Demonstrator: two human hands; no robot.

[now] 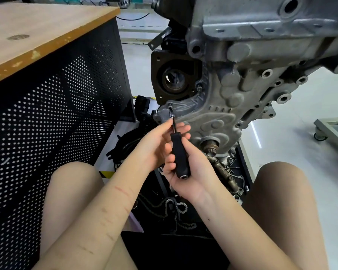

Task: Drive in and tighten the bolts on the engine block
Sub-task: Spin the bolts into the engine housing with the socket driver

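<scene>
The grey engine block [248, 61] hangs ahead, its cast front cover [209, 114] facing me. A bolt [170, 105] sits in the cover's upper left corner. A black-handled driver [179, 152] points up at it, its socket tip on the bolt head. My right hand [185, 172] grips the black handle from below. My left hand [160, 141] holds the thin metal shaft between its fingertips, just under the tip. Another bolt [199, 87] shows higher on the cover's edge.
A wooden-topped cabinet [47, 94] with black perforated sides stands close on the left. Below the engine a black tray [240, 170] holds loose metal parts, and a chain [176, 209] lies near it. My knees flank the tray. A wheeled metal frame [332, 127] stands at the right.
</scene>
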